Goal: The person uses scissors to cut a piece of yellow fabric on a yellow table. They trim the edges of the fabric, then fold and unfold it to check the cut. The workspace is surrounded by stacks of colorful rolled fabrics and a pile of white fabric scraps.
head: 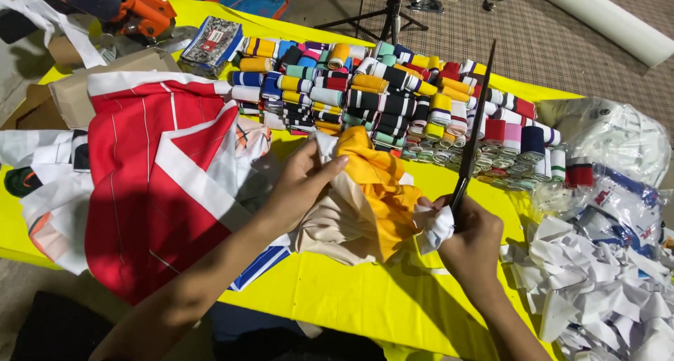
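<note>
The left hand [298, 185] is clamped around a bunched bundle of fabric [365, 199], yellow-orange on top and beige beneath, with the thumb lying along the far side of the bunch and the fingers curled under it, so the cloth is held just above the yellow table [365, 298] near its middle. The right hand [474, 238] is closed around the handles of a pair of long dark scissors [472, 133], whose blades point up and away toward the far side; the blades look closed or nearly so, though the thin edge-on view makes that hard to judge. A small white scrap of cloth [437, 229] sits against the right hand at the base of the blades, touching the right edge of the yellow-orange bundle. Left of the bundle lies a red and white garment piece [151, 185], spread flat and overlapping other white panels at the left edge of the table. Beyond the hands, a wide heap of striped ribbed rolls [379, 94] in many colours fills the far middle of the table. On the right, a pile of white cut scraps [597, 284] spills along the near right corner, with clear plastic bags [611, 136] just beyond it. At the far left an orange power tool [123, 7] rests beside a cardboard box [98, 80].
</note>
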